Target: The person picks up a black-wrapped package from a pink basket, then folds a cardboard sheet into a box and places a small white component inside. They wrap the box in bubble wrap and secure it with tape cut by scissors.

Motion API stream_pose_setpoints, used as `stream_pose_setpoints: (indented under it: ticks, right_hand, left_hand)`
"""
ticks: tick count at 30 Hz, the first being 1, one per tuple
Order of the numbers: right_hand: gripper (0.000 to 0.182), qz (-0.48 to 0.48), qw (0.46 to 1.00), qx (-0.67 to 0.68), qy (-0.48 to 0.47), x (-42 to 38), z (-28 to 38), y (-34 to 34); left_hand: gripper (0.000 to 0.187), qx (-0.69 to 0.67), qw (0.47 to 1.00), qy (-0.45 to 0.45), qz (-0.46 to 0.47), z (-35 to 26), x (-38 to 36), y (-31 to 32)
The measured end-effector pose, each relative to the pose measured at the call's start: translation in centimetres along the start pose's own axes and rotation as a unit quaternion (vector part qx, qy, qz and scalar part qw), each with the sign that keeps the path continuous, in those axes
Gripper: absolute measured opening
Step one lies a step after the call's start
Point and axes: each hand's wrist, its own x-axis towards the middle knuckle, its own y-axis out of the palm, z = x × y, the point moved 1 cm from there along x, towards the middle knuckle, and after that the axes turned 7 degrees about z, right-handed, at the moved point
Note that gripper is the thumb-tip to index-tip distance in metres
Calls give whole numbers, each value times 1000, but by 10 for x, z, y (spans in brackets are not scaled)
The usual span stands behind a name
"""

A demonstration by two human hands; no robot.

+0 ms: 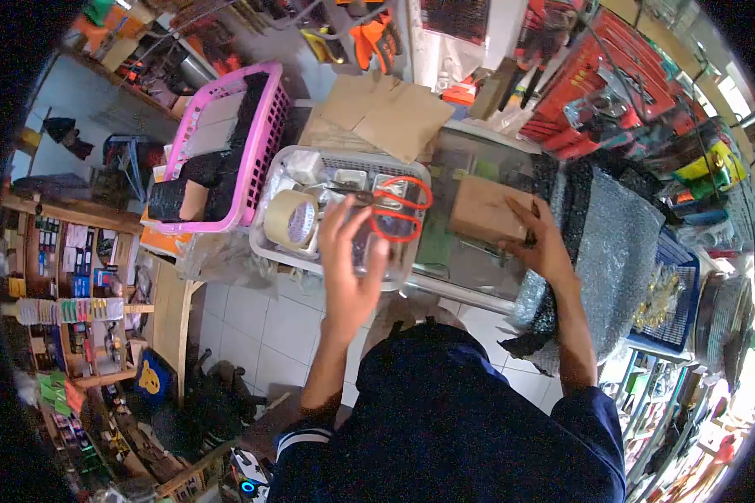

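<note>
One left hand [352, 272] with thumb and fingers spread beside one pair of red-handled scissors [374, 199] over one white basket [264, 249] (contact with the scissors: can't tell), which also holds one tape roll [278, 220]. One right hand [545, 245], thumb and fingers bent, touches the right end of one brown box [485, 205]; can't tell if it's gripping. Box lies on one glass-topped counter [478, 272], right of the white basket; one pink basket [264, 151] stands left.
</note>
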Motion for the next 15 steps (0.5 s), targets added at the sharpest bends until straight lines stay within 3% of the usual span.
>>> stream_pose_setpoints:
  ticks: [7,10,12,13,15]
  right_hand:
    - [73,-94,995,-13,15,6,12,-1]
    - [72,-128,991,3,46,-8,27,-12]
    - [72,-156,985,60,49,-20,46,-15]
    - [72,-174,977,114,41,-29,49,-16]
    - [70,-236,967,87,37,-56,49,-19]
  left_hand:
    - [32,13,995,-54,-81,40,-29,-63]
    - [33,-7,998,-49,-36,31,-40,-60]
    - [27,-143,989,-10,37,16,-49,-36]
    - [27,-186,974,19,125,1,-48,-21]
    - [28,-234,925,66,293,-28,-45,14]
